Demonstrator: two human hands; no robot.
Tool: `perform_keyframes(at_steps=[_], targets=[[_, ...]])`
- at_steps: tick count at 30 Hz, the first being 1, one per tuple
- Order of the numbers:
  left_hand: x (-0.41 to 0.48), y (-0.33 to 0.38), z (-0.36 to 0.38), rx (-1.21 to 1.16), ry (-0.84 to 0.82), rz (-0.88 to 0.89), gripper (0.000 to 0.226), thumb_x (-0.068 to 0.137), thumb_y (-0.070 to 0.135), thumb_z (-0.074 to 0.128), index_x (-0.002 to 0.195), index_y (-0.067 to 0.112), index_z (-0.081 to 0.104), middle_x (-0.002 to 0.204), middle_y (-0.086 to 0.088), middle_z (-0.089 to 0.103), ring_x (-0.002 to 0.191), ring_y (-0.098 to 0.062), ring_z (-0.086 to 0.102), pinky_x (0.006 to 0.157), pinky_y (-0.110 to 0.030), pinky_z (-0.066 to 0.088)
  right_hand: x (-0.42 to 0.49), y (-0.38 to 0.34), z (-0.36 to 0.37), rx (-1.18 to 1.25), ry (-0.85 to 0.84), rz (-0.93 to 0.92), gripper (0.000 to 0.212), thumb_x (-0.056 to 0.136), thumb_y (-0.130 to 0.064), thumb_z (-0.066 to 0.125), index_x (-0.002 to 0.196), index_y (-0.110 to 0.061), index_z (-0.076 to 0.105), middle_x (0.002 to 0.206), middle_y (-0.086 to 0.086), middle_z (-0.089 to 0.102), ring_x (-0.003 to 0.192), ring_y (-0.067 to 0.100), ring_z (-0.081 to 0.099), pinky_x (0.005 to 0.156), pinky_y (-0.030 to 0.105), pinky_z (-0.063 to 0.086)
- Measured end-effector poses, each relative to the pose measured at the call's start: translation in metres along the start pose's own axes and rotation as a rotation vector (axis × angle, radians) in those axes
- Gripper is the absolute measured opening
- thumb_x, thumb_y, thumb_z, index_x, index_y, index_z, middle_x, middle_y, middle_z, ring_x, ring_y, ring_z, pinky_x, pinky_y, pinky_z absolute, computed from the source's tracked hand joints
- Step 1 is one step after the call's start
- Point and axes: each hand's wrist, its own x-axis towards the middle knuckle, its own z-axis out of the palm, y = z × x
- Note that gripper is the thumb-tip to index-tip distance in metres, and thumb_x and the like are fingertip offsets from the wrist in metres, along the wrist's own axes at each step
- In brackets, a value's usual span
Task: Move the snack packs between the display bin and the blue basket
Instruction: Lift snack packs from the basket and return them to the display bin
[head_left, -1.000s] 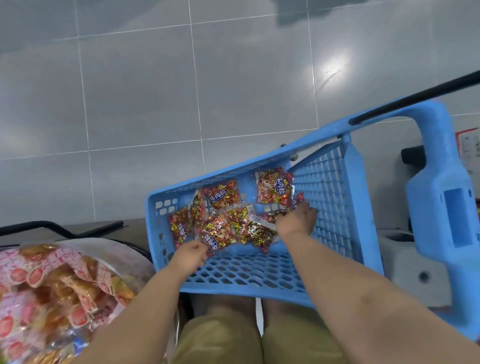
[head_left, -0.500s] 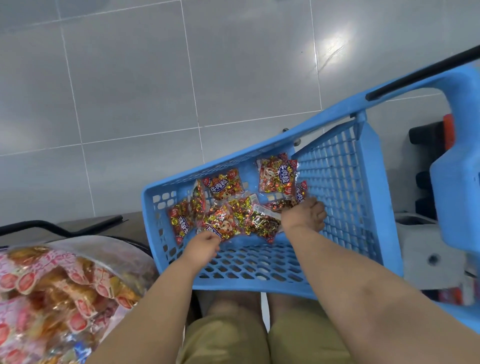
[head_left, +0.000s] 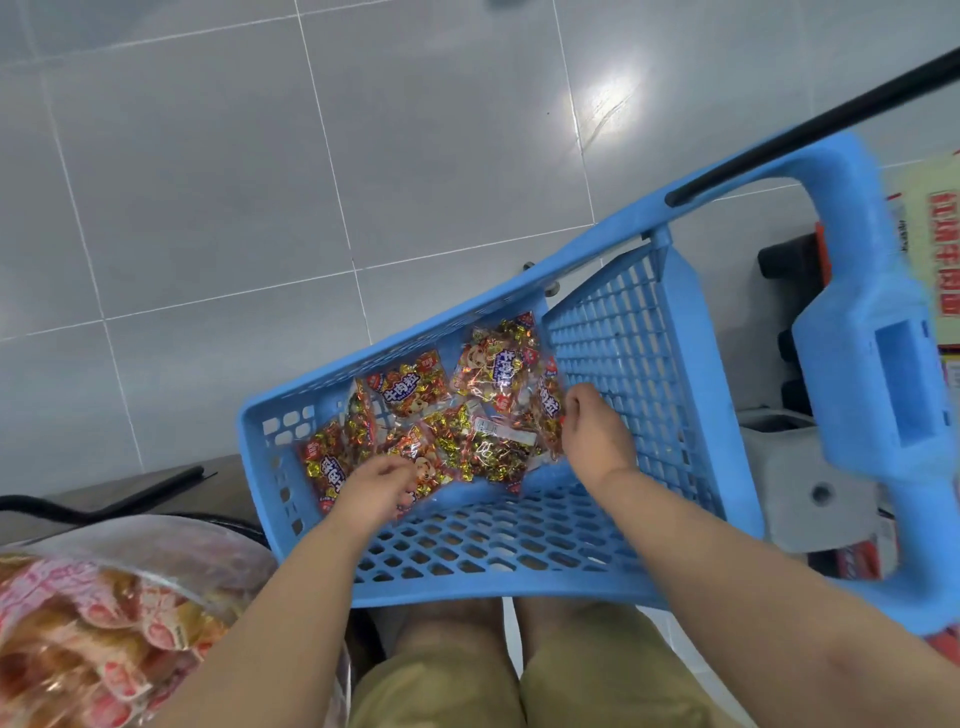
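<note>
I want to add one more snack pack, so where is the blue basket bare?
The mesh floor of the blue basket is bare between the snack packs and its near rim. The far end is crowded with packs, with the left hand and right hand on them.

Looks like a shop: blue basket (head_left: 623, 364) with a pull handle (head_left: 862, 332), display bin (head_left: 171, 543) heaped with snack packs (head_left: 78, 649), grey tiled floor (head_left: 208, 182).
</note>
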Motion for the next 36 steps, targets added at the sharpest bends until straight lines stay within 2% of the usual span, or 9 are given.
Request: perform_keyframes(at_steps=[4,7,10,15,18,22,27,31,36], targets=[[-0.002,0.027,0.002,-0.031,-0.048,0.15,0.014,0.089,0.033,0.064,0.102,0.029,0.06,0.107,0.005,0.064,0.094,-0.012,0.062,0.076,-0.028,0.049,-0.003,0.0,-0.022,-0.046,-0.105,-0.198,0.016,0.099,-0.019,0.038,0.093,-0.011,0.051,0.078,0.013,0.061,0.069,0.032,0.057,0.061,0.038,0.046],[-0.005,0.044,-0.001,-0.034,-0.147,0.224,0.044,0.077,0.037,0.075,0.114,0.033,0.053,0.117,0.011,0.059,0.105,-0.008,0.057,0.085,-0.027,0.046,-0.002,-0.01,-0.029,0.163,-0.359,-0.269,0.013,0.097,-0.015,0.048,0.095,-0.011,0.06,0.085,0.003,0.064,0.076,0.016,0.058,0.071,0.032,0.047],[-0.007,0.053,-0.003,0.013,-0.286,0.195,0.081,0.056,0.045,0.083,0.128,0.032,0.049,0.123,0.009,0.059,0.112,-0.015,0.058,0.102,-0.039,0.044,0.0,-0.031,-0.028,0.442,-0.618,-0.199,0.013,0.094,-0.018,0.055,0.089,-0.024,0.065,0.083,-0.016,0.065,0.079,-0.003,0.059,0.076,0.011,0.045],[-0.005,0.039,0.0,-0.164,-0.375,0.057,0.071,0.05,0.038,0.085,0.114,0.02,0.061,0.103,0.002,0.074,0.102,-0.018,0.067,0.091,-0.034,0.048,0.016,-0.053,-0.003,0.623,-0.792,0.019,0.013,0.092,-0.035,0.056,0.091,-0.037,0.069,0.093,-0.011,0.071,0.098,0.007,0.063,0.093,0.028,0.047],[0.007,0.026,0.003,-0.29,-0.205,0.009,0.06,0.056,0.037,0.082,0.109,0.02,0.058,0.111,0.01,0.066,0.104,-0.012,0.059,0.095,-0.035,0.04,0.04,-0.055,0.026,0.813,-0.633,0.348,0.023,0.092,-0.035,0.057,0.105,-0.018,0.066,0.099,0.003,0.066,0.093,0.018,0.062,0.09,0.035,0.052],[0.025,0.01,0.0,-0.384,-0.074,-0.01,0.094,0.053,0.044,0.085,0.134,0.016,0.048,0.133,0.002,0.057,0.116,-0.018,0.056,0.106,-0.047,0.04,0.072,-0.04,0.066,0.611,-0.316,0.599,0.058,0.084,-0.028,0.069,0.132,-0.004,0.047,0.13,0.011,0.055,0.113,0.026,0.053,0.09,0.026,0.041],[0.034,-0.006,-0.006,-0.369,0.009,-0.004,0.108,0.046,0.059,0.086,0.137,0.015,0.047,0.137,-0.007,0.055,0.121,-0.025,0.055,0.101,-0.046,0.045,0.089,-0.033,0.09,0.68,-0.302,0.753,0.086,0.072,-0.048,0.075,0.139,-0.007,0.039,0.136,0.011,0.049,0.121,0.031,0.049,0.103,0.043,0.041],[0.033,-0.012,-0.006,-0.32,0.064,0.018,0.105,0.065,0.071,0.07,0.148,0.017,0.032,0.15,-0.004,0.04,0.134,-0.026,0.042,0.112,-0.049,0.031,0.091,-0.034,0.096,0.688,-0.208,0.73,0.09,0.07,-0.046,0.078,0.143,-0.014,0.034,0.142,0.008,0.044,0.127,0.03,0.044,0.106,0.044,0.038],[0.034,-0.01,-0.006,-0.362,0.126,0.004,0.087,0.08,0.058,0.064,0.149,0.019,0.028,0.151,-0.003,0.038,0.136,-0.025,0.038,0.11,-0.046,0.03,0.067,-0.029,0.079,1.014,-0.245,0.628,0.056,0.083,-0.032,0.071,0.132,-0.016,0.051,0.127,0.002,0.059,0.116,0.026,0.057,0.063,0.031,0.058]])
